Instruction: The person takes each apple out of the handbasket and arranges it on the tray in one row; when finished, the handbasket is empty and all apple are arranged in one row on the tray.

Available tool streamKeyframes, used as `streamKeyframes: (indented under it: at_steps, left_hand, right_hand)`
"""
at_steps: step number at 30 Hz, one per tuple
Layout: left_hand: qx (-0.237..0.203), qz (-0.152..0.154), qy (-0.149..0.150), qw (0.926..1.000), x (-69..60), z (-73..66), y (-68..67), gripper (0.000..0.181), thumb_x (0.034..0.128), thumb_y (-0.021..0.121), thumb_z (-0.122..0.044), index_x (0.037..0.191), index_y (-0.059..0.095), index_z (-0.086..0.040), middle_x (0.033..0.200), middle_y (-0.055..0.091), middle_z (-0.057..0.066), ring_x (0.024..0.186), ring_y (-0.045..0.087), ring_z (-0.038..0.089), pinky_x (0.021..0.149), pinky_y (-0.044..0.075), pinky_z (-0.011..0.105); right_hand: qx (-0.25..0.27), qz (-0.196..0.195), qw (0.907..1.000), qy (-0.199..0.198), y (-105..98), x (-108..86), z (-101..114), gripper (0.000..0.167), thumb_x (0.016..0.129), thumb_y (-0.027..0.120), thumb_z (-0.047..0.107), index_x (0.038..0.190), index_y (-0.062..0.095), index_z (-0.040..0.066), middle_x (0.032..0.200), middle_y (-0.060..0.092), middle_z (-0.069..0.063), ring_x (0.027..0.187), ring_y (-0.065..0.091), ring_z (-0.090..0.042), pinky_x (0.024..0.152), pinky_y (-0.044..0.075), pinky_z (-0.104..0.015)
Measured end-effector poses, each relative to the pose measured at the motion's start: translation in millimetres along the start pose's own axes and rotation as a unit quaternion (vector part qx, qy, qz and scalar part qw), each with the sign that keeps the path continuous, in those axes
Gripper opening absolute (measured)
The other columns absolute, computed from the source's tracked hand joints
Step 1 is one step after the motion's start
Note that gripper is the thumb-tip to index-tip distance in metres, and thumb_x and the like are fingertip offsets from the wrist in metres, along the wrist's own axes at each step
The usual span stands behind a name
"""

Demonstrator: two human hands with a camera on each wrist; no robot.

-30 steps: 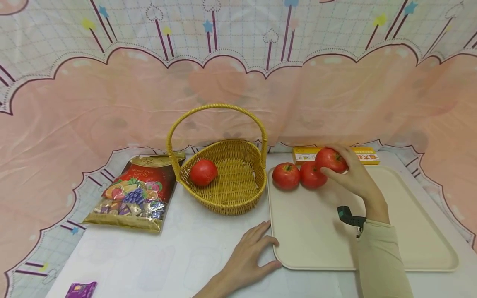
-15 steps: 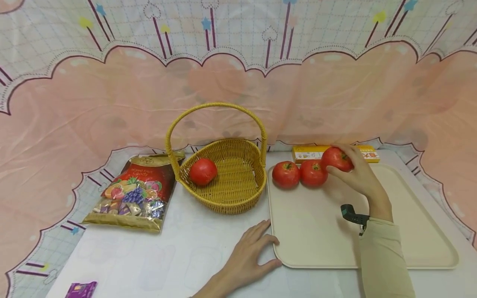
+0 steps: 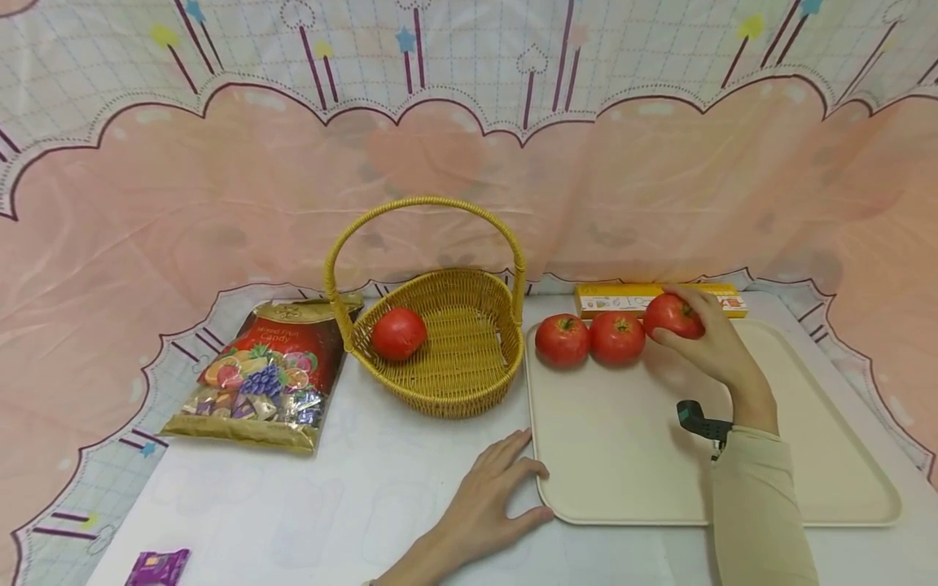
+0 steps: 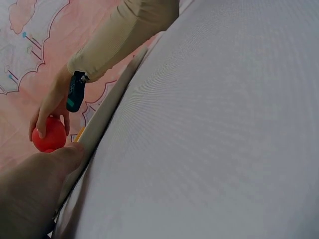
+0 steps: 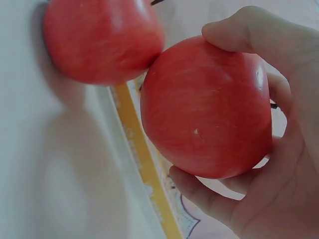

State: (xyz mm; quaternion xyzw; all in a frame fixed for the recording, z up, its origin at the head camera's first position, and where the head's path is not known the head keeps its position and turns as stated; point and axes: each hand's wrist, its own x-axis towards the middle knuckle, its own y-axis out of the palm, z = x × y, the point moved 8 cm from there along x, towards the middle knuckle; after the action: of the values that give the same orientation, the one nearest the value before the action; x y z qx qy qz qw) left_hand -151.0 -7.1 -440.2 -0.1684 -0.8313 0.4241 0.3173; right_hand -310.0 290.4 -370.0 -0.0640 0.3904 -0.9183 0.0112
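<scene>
The round, glossy red apple (image 3: pixel 668 317) is in my right hand (image 3: pixel 721 350), thumb and fingers curled around it, at the far side of the beige rectangular tray (image 3: pixel 623 443). I expect it stiff and slippery, best gripped round its widest part. My left hand (image 3: pixel 487 505) lies spread at the tray's left edge.

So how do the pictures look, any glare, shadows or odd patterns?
Head view: bright, glints on the candy bag; left wrist view: dim left hand, fine moire-like ripples on the tabletop; right wrist view: soft shadows on the tray, small highlight on the held apple.
</scene>
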Motion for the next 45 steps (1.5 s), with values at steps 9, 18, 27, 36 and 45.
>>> streamKeyframes:
  at_steps: [9, 18, 27, 36, 45]
  left_hand:
    - [0.000, 0.000, -0.002, 1.0000, 0.4, 0.6, -1.0, 0.036, 0.0819, 0.067, -0.049, 0.108, 0.056, -0.027, 0.147, 0.042, 0.009, 0.136, 0.040, 0.026, 0.109, 0.038, 0.044]
    - [-0.001, 0.002, -0.005, 1.0000, 1.0, 1.8, -0.3, 0.036, 0.0817, 0.067, -0.050, 0.108, 0.056, -0.027, 0.148, 0.041, 0.008, 0.137, 0.039, 0.025, 0.110, 0.037, 0.044]
    - [0.001, -0.002, 0.002, 1.0000, 1.7, 1.3, -0.1, 0.035, 0.0830, 0.066, -0.049, 0.108, 0.056, -0.027, 0.147, 0.041, 0.009, 0.136, 0.039, 0.025, 0.109, 0.037, 0.044]
    - [0.005, 0.000, 0.001, 1.0000, 1.1, 0.3, 0.5, 0.035, 0.0835, 0.065, -0.049, 0.108, 0.056, -0.027, 0.147, 0.042, 0.009, 0.136, 0.039, 0.025, 0.110, 0.037, 0.043]
    - [0.001, 0.005, -0.004, 1.0000, -0.4, 0.2, 0.0, 0.034, 0.0841, 0.064, -0.049, 0.108, 0.056, -0.027, 0.147, 0.041, 0.008, 0.136, 0.039, 0.025, 0.109, 0.037, 0.044]
  right_hand:
    - [0.020, -0.003, 0.9996, -0.022, 6, 2.2, -11, 0.071, 0.086, 0.067, 0.029, 0.146, 0.031, 0.016, 0.141, 0.026, -0.028, 0.121, 0.037, -0.050, 0.095, 0.036, -0.072]
    - [0.010, 0.004, 0.9999, -0.004, 11, 6.7, -21, 0.076, 0.087, 0.065, 0.031, 0.149, 0.024, 0.014, 0.143, 0.024, -0.031, 0.124, 0.034, -0.051, 0.098, 0.033, -0.071]
    - [0.017, 0.023, 0.9989, 0.037, 17, 7.1, -31, 0.083, 0.089, 0.061, 0.042, 0.151, 0.013, 0.016, 0.150, 0.018, -0.030, 0.130, 0.026, -0.052, 0.101, 0.029, -0.072]
    - [0.015, 0.018, 0.9985, 0.050, 19, 8.2, -35, 0.086, 0.090, 0.058, 0.045, 0.152, 0.008, 0.013, 0.147, 0.020, -0.032, 0.130, 0.026, -0.052, 0.103, 0.028, -0.071]
    - [0.019, 0.033, 0.9986, 0.038, 24, 6.3, -37, 0.086, 0.091, 0.058, 0.043, 0.151, 0.006, 0.012, 0.148, 0.015, -0.031, 0.131, 0.023, -0.051, 0.103, 0.029, -0.070]
